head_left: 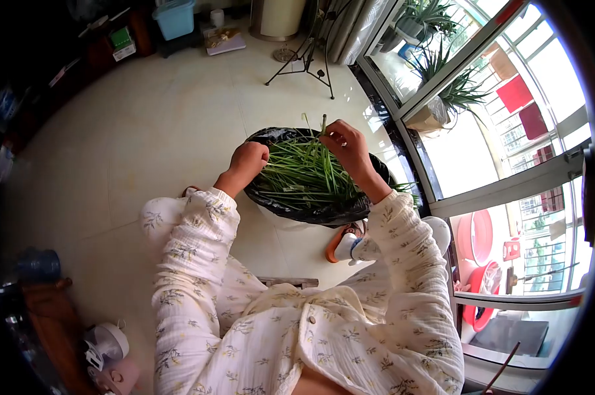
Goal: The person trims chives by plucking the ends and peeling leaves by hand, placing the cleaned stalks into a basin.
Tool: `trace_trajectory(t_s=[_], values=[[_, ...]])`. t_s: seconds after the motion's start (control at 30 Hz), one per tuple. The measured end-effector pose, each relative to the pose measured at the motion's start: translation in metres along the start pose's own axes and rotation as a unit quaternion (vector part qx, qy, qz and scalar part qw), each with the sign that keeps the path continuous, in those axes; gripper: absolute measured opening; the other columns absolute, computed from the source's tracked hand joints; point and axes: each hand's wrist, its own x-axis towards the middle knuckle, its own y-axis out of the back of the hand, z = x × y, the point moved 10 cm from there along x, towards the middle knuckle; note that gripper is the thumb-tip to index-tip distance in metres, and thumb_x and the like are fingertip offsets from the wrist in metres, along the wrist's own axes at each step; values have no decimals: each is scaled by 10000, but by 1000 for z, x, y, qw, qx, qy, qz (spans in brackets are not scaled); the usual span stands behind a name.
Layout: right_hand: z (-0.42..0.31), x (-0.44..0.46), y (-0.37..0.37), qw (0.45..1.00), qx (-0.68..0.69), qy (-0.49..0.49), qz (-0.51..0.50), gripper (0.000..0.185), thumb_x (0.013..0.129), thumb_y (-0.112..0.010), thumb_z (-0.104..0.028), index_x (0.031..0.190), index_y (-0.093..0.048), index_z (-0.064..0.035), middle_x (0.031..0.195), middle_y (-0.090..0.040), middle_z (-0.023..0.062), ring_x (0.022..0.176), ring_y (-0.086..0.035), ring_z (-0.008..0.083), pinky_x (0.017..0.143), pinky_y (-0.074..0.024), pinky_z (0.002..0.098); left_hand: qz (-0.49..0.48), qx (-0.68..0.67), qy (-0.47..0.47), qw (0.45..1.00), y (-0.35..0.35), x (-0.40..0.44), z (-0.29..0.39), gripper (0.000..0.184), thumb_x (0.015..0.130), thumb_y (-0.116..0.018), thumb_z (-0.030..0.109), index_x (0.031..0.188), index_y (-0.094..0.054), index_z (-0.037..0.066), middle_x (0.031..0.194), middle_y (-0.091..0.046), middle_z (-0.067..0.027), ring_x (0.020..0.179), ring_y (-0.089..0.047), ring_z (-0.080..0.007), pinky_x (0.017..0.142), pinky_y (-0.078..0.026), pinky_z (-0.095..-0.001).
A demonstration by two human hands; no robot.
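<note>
Long green stalks point(304, 172) lie in a heap inside a container lined with a black plastic bag point(297, 212), between my knees. At the heap's left edge is my left hand point(248, 160), its fingers curled closed; whether anything is inside them is hidden. My right hand point(347, 146) is over the far right part of the heap, thumb and fingers pinched on a green stalk point(323, 124) whose end points up.
Beyond the container stands a black metal stand point(304, 69). A blue bin point(175, 20) and a tray point(225, 43) are farther back. Glass doors point(435, 191) run along the right. An orange slipper point(335, 245) is below the container.
</note>
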Motion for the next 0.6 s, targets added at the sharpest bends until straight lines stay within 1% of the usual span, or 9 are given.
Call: trace_trajectory(t_s=[0.07, 0.13, 0.17, 0.2, 0.27, 0.37, 0.43, 0.53, 0.6], values=[[-13, 10, 40, 996, 69, -42, 44, 101, 811, -678, -64, 856, -604, -10, 716, -593, 5, 616, -533, 70, 582, -432, 216, -26, 17, 1, 1000, -15, -2, -2, 62, 671, -697, 79, 691, -642, 58, 711, -628, -117, 711, -616, -311, 639, -486, -409], [-28, 20, 82, 983, 147, -36, 108, 91, 836, -668, -67, 844, -606, 0, 714, -597, -16, 635, -527, 39, 584, -423, 189, -41, 26, 8, 999, -23, -4, -2, 81, 663, -712, 91, 681, -639, 61, 722, -623, -115, 723, -616, -309, 644, -487, -413], [-48, 24, 101, 970, 206, -1, 127, 60, 847, -653, -56, 852, -614, -11, 746, -607, -9, 657, -534, 40, 602, -423, 186, -36, 25, 9, 999, -22, -2, -2, 109, 662, -726, 109, 697, -636, 60, 733, -617, -109, 734, -614, -309, 653, -488, -414], [-62, 25, 119, 969, 197, 9, 149, 45, 873, -626, -61, 887, -622, -19, 786, -618, 1, 681, -544, 48, 628, -431, 188, -22, 19, 4, 1000, -18, -1, 1, 120, 664, -725, 111, 713, -634, 52, 730, -613, -105, 722, -609, -297, 644, -484, -402], [-79, 29, 150, 965, 211, 43, 153, 86, 897, -608, -94, 925, -626, -15, 816, -630, 11, 688, -554, 58, 638, -448, 199, 4, 6, -6, 1000, -5, 0, 6, 144, 667, -725, 114, 743, -630, 37, 725, -604, -98, 696, -599, -275, 627, -477, -379], [-98, 29, 175, 958, 237, 43, 157, 159, 920, -592, -162, 957, -624, -10, 793, -622, 12, 680, -553, 64, 644, -457, 202, 11, -33, -3, 999, 8, 4, 8, 193, 683, -730, 134, 826, -645, 36, 715, -612, -81, 680, -598, -233, 635, -482, -344], [-93, 27, 171, 958, 266, 12, 102, 167, 924, -589, -171, 959, -620, -10, 775, -609, 7, 674, -545, 65, 645, -456, 205, 6, -64, 19, 998, 15, 9, 10, 232, 708, -730, 148, 891, -656, 28, 733, -633, -68, 679, -601, -182, 647, -487, -307], [-71, 13, 139, 963, 262, -57, 22, 205, 932, -580, -213, 934, -612, -10, 741, -574, -11, 637, -505, 60, 613, -433, 202, -3, -143, 55, 988, 16, 18, 17, 178, 797, -693, 122, 928, -650, 8, 815, -671, -48, 727, -616, -110, 686, -497, -256], [-59, -6, 104, 957, 273, -79, -52, 214, 935, -576, -226, 923, -618, -16, 730, -566, -25, 638, -498, 53, 607, -423, 194, 15, -279, 36, 959, 16, 21, 35, 155, 842, -659, 112, 951, -648, 2, 843, -673, -34, 757, -620, -98, 714, -499, -238]])
